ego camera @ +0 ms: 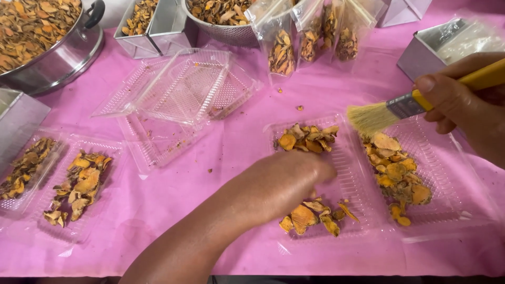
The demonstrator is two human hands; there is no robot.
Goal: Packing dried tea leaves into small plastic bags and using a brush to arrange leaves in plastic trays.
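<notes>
Pink cloth-covered table [252,94] is carrying everything. Large steel pot with a black handle [58,52] at far left is sitting full of dried orange-brown root slices; a perforated steel bowl [226,32] at top centre is holding more.

Progress, judging by layout: two clear plastic trays at left [79,184] are sitting filled, three clear upright pouches [310,37] at top are loaded, a loose stack of empty clear clamshell trays [184,89] is waiting. So partway through, with plenty of bulk stock left.

Clear double-compartment plastic tray [452,210] at centre right is being worked: slices in the right compartment, two small piles in the left one.

Left hand [279,184] is reaching into the left compartment, fingers curled down between the piles; probably pinching slices, but the fingertips are hidden, so can't confirm.

Right hand [463,100] is gripping a yellow-handled flat bristle brush [389,111] closed-fisted, bristles hovering just above the tray's divider.
</notes>
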